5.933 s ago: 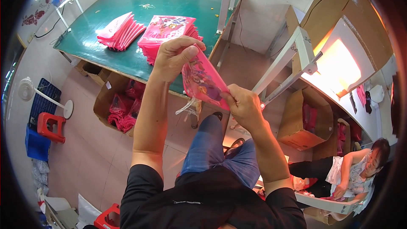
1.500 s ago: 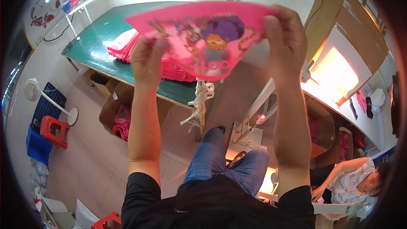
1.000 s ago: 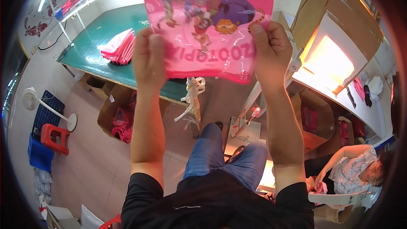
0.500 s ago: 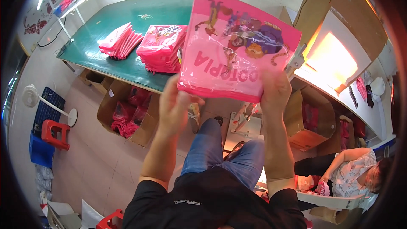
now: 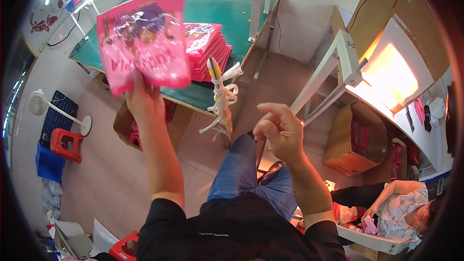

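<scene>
My left hand (image 5: 141, 92) grips the bottom edge of a flat, glossy pink bag (image 5: 145, 58) printed with cartoon animals. The bag is raised over the left part of the green table (image 5: 212, 5) and is slightly blurred by motion. Beside it on the table lies a stack of similar pink bags (image 5: 208, 48), partly covered by the held one. My right hand (image 5: 280, 133) hovers in front of my lap, holding nothing, its fingers loosely bent and apart. Between the hands stands a post wrapped with white strips (image 5: 224, 96) at the table's near corner.
A cardboard box (image 5: 176, 125) with pink goods stands under the table's front edge. To the right are a pale metal frame (image 5: 333, 65), another cardboard box (image 5: 353, 150) and a brightly lit opening (image 5: 391, 72). A co-worker (image 5: 401, 208) sits at lower right. A red stool (image 5: 66, 144) stands left.
The pink bag, held in both hands before, has swung left over the table in my left hand alone. My right hand has let go and drawn down and left.
</scene>
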